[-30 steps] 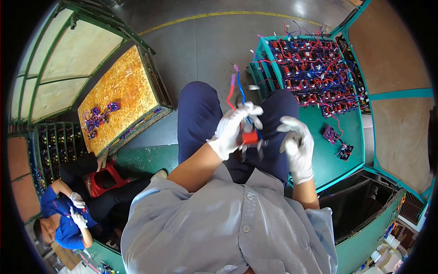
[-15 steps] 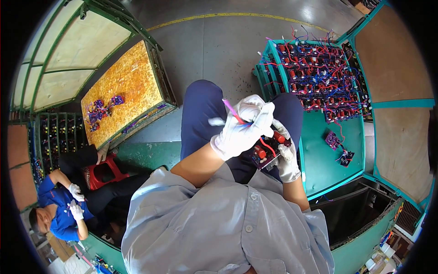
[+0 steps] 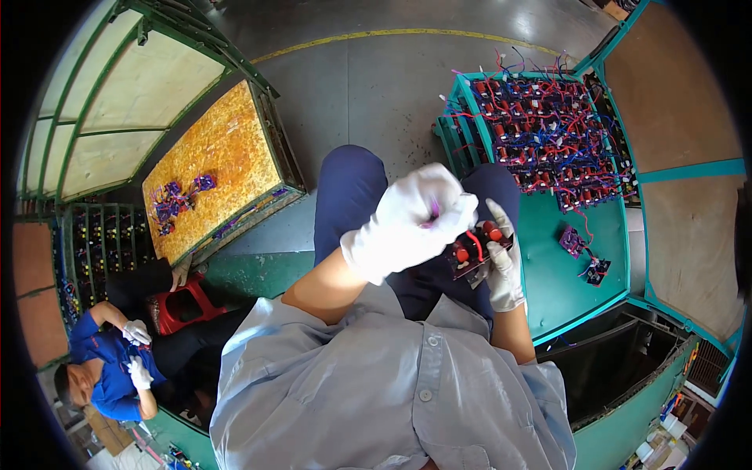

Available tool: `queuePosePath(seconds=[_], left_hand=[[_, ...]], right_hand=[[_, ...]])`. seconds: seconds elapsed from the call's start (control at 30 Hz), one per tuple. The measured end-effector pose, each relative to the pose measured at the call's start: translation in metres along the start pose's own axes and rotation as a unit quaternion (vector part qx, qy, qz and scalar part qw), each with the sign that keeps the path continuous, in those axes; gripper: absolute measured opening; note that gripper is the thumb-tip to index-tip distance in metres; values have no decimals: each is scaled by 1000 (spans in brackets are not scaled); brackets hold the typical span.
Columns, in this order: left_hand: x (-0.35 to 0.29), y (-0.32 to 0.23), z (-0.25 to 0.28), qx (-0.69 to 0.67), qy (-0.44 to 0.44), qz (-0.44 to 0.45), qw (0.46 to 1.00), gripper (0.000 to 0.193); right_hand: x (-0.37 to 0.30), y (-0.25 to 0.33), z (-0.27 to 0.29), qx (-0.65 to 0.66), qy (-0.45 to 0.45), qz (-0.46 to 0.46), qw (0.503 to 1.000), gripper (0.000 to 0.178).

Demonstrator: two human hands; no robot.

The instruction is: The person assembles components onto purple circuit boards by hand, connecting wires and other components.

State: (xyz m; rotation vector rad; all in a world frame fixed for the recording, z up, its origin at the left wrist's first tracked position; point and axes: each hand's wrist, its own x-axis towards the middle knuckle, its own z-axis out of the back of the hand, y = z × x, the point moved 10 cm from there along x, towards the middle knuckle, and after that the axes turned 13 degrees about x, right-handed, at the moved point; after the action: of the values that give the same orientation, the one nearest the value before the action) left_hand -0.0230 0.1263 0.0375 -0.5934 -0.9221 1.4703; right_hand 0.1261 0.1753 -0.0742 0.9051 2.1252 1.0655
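Your right hand (image 3: 504, 272) is clamped on the board (image 3: 468, 266), over your right thigh (image 3: 493, 185); a second ago your left had it; so the right now bears it, freeing the left for wiring, as I judge. Your left hand (image 3: 411, 219) has since curled tighter, fingers together on a purple tip (image 3: 435, 209) that stood out longer half a second ago; red wire (image 3: 475, 243) runs from the board toward it; finger work inside hidden.

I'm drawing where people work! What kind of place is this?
Probably a factory workshop: rows of wired circuit boards on a teal bench, a gloved co-worker nearby, and a yellow line along the floor.
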Motion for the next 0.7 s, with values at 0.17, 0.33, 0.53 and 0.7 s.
queuePosePath(seconds=[0.17,0.33,0.53,0.7], left_hand=[[-14,19,-54,-397,94,29,912,64],[-16,28,-43,-432,11,141,891,38],[-36,35,-63,-684,13,237,690,40],[-44,43,-71,-675,-64,364,639,42]], right_hand=[[11,35,-34,24,27,30,999,83],[6,59,-64,-21,24,72,997,88],[-7,54,-83,86,88,20,992,86],[-15,77,-85,-16,29,123,992,59]])
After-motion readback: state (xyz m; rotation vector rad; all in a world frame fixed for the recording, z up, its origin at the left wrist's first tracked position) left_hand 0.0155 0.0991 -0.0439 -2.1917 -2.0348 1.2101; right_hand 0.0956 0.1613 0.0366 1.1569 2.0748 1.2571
